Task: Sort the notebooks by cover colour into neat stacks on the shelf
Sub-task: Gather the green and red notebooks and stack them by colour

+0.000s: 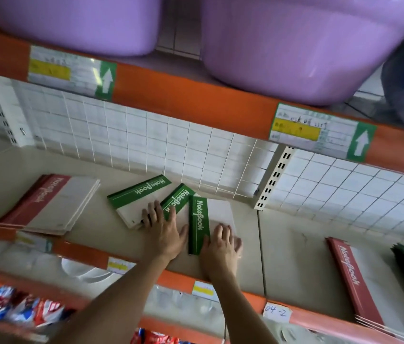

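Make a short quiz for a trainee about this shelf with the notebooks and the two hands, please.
1. True or false: the green notebooks under the hands lie in one squared stack.
2. Which hand rests on the rightmost green notebook? A) left B) right C) neither
3. Fill in: the stack at the shelf's left end has ___ spines.

Key
1. False. Three green notebooks lie fanned at different angles.
2. B. The right hand lies flat on it, fingers spread; the left hand lies flat on the middle of the fan.
3. Red. The red stack lies apart from the green ones; another red-spined stack lies at the right.
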`<state>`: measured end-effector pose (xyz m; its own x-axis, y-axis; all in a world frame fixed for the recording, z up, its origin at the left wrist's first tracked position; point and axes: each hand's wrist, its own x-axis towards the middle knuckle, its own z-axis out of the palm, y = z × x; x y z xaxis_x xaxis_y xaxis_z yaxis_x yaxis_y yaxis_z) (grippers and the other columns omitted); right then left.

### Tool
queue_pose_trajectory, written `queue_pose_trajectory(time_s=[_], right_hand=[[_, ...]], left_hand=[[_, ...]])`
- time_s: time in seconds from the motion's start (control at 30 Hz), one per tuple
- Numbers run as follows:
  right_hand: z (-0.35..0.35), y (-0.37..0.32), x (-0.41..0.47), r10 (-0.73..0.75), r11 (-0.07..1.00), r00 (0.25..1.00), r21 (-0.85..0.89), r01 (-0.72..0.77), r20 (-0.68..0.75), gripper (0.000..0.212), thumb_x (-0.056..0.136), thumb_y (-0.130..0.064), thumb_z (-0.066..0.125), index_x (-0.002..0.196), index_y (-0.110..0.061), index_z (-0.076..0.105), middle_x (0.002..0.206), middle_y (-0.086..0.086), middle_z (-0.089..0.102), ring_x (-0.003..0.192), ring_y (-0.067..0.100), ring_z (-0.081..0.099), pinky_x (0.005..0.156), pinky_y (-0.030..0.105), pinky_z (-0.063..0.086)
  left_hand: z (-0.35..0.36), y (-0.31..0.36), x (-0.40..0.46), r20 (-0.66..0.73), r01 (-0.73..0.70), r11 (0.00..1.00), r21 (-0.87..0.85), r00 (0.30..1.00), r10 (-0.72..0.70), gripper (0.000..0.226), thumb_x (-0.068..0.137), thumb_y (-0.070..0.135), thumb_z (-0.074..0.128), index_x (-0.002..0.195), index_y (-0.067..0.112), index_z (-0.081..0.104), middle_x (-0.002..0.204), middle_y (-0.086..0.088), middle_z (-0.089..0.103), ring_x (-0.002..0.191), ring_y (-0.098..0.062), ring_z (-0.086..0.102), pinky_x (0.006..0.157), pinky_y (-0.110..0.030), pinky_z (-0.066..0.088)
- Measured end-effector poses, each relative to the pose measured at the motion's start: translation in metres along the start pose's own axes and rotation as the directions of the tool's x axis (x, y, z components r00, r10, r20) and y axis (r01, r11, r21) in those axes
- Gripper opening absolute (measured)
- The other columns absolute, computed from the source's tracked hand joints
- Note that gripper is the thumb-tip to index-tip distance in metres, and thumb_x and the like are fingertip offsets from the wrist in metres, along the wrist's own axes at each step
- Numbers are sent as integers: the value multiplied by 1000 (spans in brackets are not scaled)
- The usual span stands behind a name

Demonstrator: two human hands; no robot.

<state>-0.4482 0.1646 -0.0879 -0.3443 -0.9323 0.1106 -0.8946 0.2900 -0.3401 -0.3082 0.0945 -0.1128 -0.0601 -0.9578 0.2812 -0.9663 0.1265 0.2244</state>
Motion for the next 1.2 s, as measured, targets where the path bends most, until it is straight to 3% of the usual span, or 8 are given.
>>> queue_pose_trajectory(time_s=[0.1, 0.17, 0.3, 0.5, 0.73, 0.9, 1.03, 1.2], right_hand=[[1, 0, 1, 45, 999, 999, -15, -45, -5, 55, 97, -41, 43, 144, -12, 38, 154, 8, 35, 145, 28, 23, 117, 51, 12], [1, -3, 0, 155, 986, 988, -53, -155, -16, 62, 91, -49, 48, 140, -11, 41, 148, 13, 37, 138, 36, 26, 111, 54, 15], [-2, -5, 0, 197, 968, 976, -136, -209, -94, 71, 84, -58, 50, 136, -10, 44, 130, 16, 48, 117, 38, 39, 98, 51, 26], [-6, -2, 1, 268, 961, 959, -40, -272, -96, 88, 74, -74, 60, 133, -10, 41, 129, 16, 47, 115, 34, 40, 101, 44, 31], [-35, -11, 26, 461, 882, 861, -4, -471, 214, 127, 49, -75, 81, 138, 1, 31, 141, 17, 44, 131, 32, 39, 108, 37, 30], [-34, -9, 22, 443, 891, 870, -2, -453, 218, 126, 48, -82, 76, 137, -2, 36, 140, 11, 48, 130, 30, 38, 106, 37, 31], [-32, -25, 16, 500, 863, 849, -14, -506, 171, 119, 50, -75, 80, 134, -3, 35, 139, 17, 43, 127, 32, 39, 106, 37, 30], [-33, -43, 18, 566, 818, 804, -2, -575, 183, 119, 56, -63, 86, 139, 3, 32, 135, 23, 41, 121, 34, 41, 102, 39, 34]], left_hand=[[0, 0, 0, -14, 26, 1000, -14, 1000, -26, 65, 85, 55, 61, 131, 10, 56, 136, -32, 50, 126, -47, 43, 111, -60, 24], [-5, 2, -1, -33, 40, 999, -24, 999, -41, 62, 81, 53, 68, 123, 9, 60, 119, -25, 58, 110, -42, 50, 99, -56, 37], [-11, 2, 0, -132, 61, 997, -55, 989, -68, 64, 74, 53, 75, 114, 5, 60, 101, -21, 59, 92, -36, 52, 82, -47, 41], [-11, 2, 2, -111, 104, 990, -91, 987, -114, 71, 76, 57, 73, 118, 3, 57, 105, -19, 57, 94, -33, 52, 79, -44, 46], [-19, 3, 0, -66, 130, 977, -171, 987, -143, 50, 89, 52, 59, 106, 5, 54, 104, -17, 53, 94, -29, 51, 76, -41, 50], [-22, 5, -1, -44, 119, 968, -219, 990, -132, 30, 87, 22, 68, 104, 5, 49, 93, -16, 57, 82, -32, 58, 62, -42, 51], [-27, 2, -2, -13, 110, 963, -244, 993, -117, 33, 95, 28, 58, 118, 8, 45, 97, -11, 63, 86, -28, 63, 69, -40, 54], [-30, 1, -2, -12, 116, 956, -269, 992, -124, 32, 96, 30, 53, 118, 9, 44, 97, -9, 64, 86, -26, 64, 69, -39, 53]])
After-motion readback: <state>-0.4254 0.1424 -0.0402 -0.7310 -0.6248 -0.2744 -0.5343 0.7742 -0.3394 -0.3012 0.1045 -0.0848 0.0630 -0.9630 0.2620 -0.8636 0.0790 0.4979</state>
